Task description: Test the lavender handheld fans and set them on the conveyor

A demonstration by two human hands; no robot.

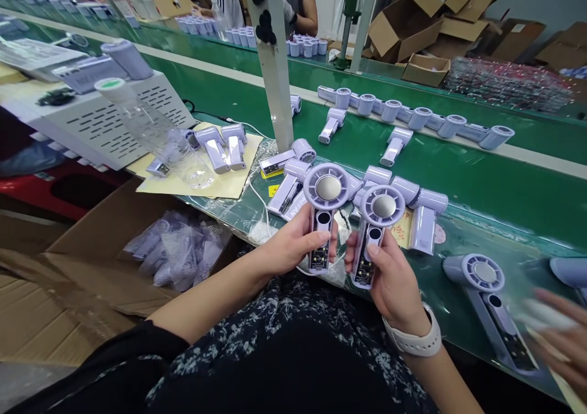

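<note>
Two lilac handheld fans are held upright side by side above the bench edge. My left hand [300, 240] is wrapped around the handle of the left fan [328, 188], thumb lying across its front. The right fan [383, 206] is gripped by my right hand [394, 270], its thumb pressed on the small front panel. Both handles show bare circuit boards below that panel. Just behind the held fans, several more lilac fans [424, 218] lie on the bench, some with open handles.
A green conveyor belt [486, 184] carries a row of fans [419, 118]. A metal post [274, 71] rises behind my hands. At left are a vented white box [123, 117], a clear bottle [151, 126] and a carton [96, 249] of bagged parts. Another person's blurred hand [562, 334] is at right, beside an open fan [486, 298].
</note>
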